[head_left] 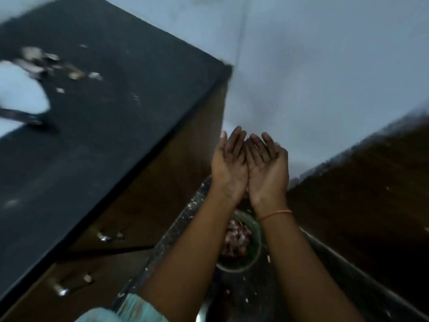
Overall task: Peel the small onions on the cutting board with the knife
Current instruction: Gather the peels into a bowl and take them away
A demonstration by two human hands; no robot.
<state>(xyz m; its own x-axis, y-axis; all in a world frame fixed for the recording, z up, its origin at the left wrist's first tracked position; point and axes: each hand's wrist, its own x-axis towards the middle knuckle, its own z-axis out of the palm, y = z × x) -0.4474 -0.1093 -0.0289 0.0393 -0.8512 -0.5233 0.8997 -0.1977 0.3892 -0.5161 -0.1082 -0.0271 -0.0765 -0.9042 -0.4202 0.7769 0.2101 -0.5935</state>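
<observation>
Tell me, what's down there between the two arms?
In the head view, a green bowl of purplish onion skins shows between the forearms, below the left hand and right hand, both held open, palms up.

Speckled dark stone counter, brown wood cabinet, shiny metal handles
</observation>
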